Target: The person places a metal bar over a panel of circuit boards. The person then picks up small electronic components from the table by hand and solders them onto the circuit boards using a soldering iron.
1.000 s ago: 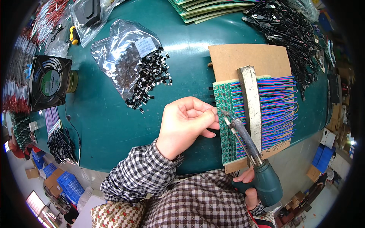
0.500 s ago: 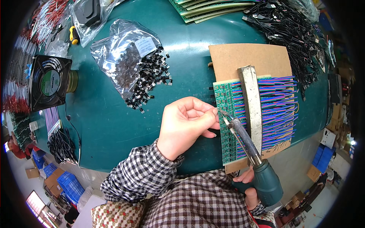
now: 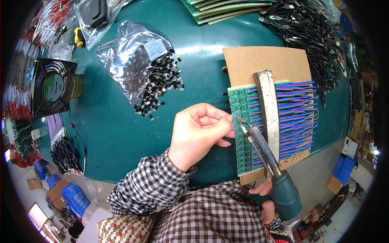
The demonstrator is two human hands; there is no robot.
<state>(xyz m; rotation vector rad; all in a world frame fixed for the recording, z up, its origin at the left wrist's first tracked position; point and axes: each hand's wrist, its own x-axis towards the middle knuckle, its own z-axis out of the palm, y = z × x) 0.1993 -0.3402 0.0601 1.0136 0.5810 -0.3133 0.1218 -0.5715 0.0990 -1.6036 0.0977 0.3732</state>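
Observation:
My right hand (image 3: 265,198) grips a soldering gun (image 3: 286,196) with a dark green handle, its long barrel slanting up and left. The tip hovers over or touches the green circuit board panel (image 3: 243,156); I cannot tell which. At the panel's left edge, my left hand (image 3: 199,133) has thumb and forefinger pinched together. Whatever lies between those fingertips is hidden. Blue, red and black wires (image 3: 298,117) run rightward from the panel. Across them lies a worn metal bar (image 3: 267,105), and a brown cardboard sheet (image 3: 267,62) is underneath.
Small black connectors (image 3: 162,75) spill from a clear plastic bag (image 3: 121,48) on the green table (image 3: 121,146). A black fan (image 3: 54,88) stands at left. Behind are stacked green boards (image 3: 219,10) and, to the right, a heap of black cables (image 3: 304,32). A yellow-handled tool (image 3: 78,37) lies far left.
The soldering gun's tip has shifted slightly to the right, away from my left fingertips. My left hand stays nearly still at the panel's edge.

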